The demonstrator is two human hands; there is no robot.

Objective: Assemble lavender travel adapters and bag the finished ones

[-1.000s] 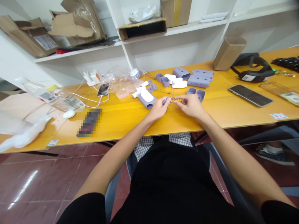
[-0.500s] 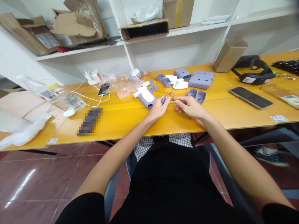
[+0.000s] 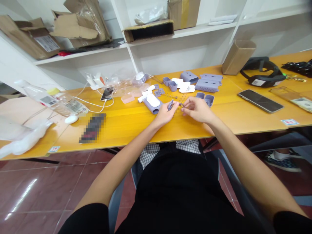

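L hand (image 3: 165, 114): thumb + fingers pressed together, pinching small lilac plastic part (image 3: 170, 105). R hand (image 3: 197, 110): thumb + index pinching end of thin metal spring (image 3: 179, 106), other fingers loosely curled. Spring sits btwn hands, above yellow table (image 3: 126, 125); can't tell if it touches the lilac part. 2nd spring (image 3: 171, 96) lies on table just past hands. Lilac housing w/ white cover (image 3: 153, 103) just beside L hand, 2 lilac cups (image 3: 203, 99) near R hand.
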